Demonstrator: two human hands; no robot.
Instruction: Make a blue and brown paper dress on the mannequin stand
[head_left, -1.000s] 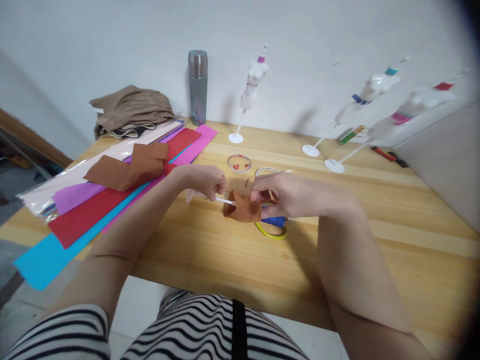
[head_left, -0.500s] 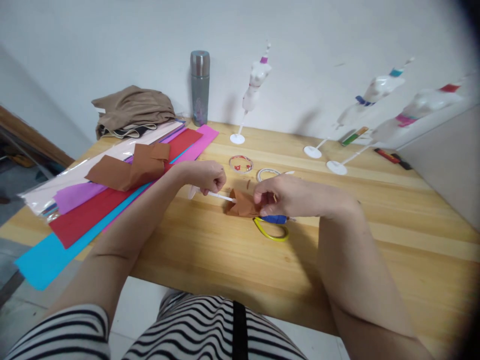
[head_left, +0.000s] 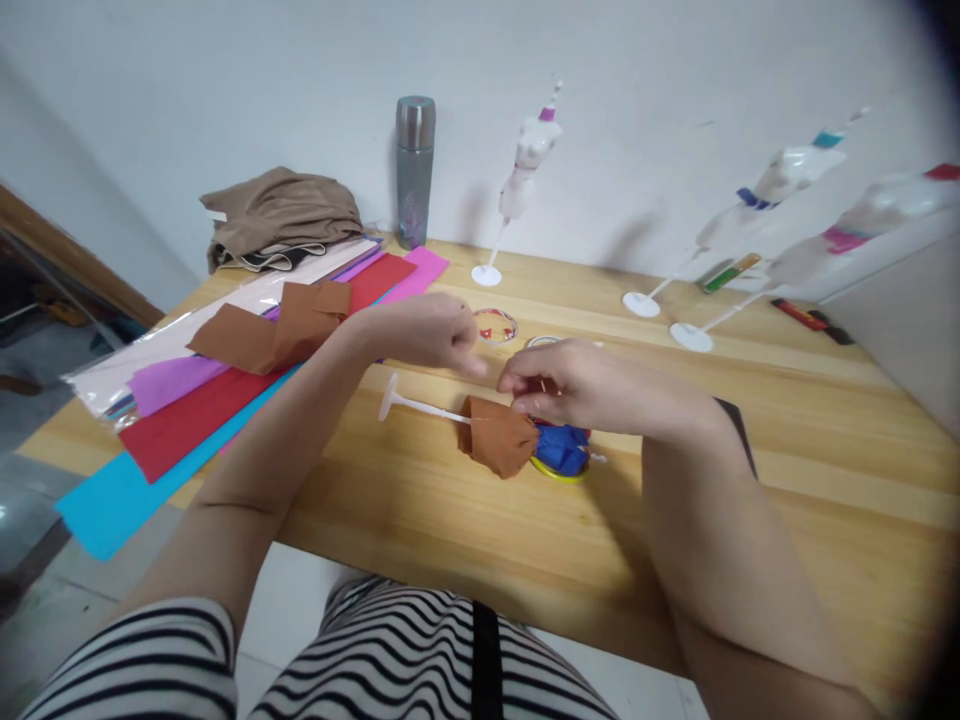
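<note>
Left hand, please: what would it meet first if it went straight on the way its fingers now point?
Most likely the right hand, at its fingertips just ahead, above the brown paper; depth is hard to judge.

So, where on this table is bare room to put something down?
Bare wood runs along the table's near edge, in front of the lying mannequin, and right of the right hand. Crowded: paper sheets left, standing mannequins behind.

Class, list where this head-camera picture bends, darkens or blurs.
Head view: wide-angle distortion tilts the two mannequins at the right outward; a dark vignette eats the right corners; light is soft and even, with only faint shadows on the wall; the left hand looks slightly smeared.
</note>
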